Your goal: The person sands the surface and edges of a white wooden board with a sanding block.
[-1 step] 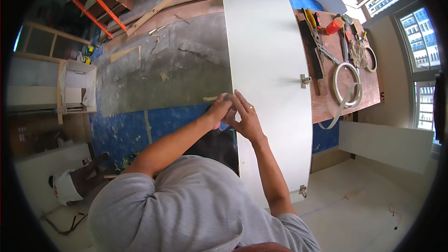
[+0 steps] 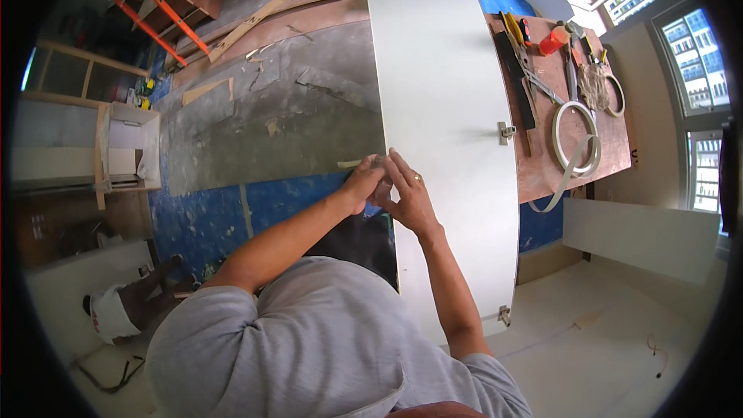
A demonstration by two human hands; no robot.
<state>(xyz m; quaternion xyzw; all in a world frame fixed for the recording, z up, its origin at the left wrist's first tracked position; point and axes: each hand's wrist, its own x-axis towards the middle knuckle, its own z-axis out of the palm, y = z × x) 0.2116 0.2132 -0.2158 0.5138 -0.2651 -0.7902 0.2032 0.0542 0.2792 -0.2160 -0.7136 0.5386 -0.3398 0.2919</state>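
Observation:
A long white door panel (image 2: 445, 62) with metal hinges (image 2: 506, 133) along its right edge lies lengthwise in front of me. At the panel's left edge my two hands meet. My left hand (image 2: 365, 186) is closed, with a small greyish thing (image 2: 378, 161) showing at its fingertips; its kind is hidden. My right hand (image 2: 410, 200), with a ring on one finger, has its fingers stretched along the panel edge and its thumb towards the left hand. A short pale strip (image 2: 349, 164) sticks out beside my left fingers.
To the right, a wooden board (image 2: 542, 162) bears scissors (image 2: 538, 81), rolls of white edging tape (image 2: 557, 135), a red-orange bottle (image 2: 554, 40) and other tools. An orange ladder (image 2: 162, 11) stands at the far left. Another person (image 2: 128, 313) is at the lower left. Blue sheeting (image 2: 197, 213) covers some floor.

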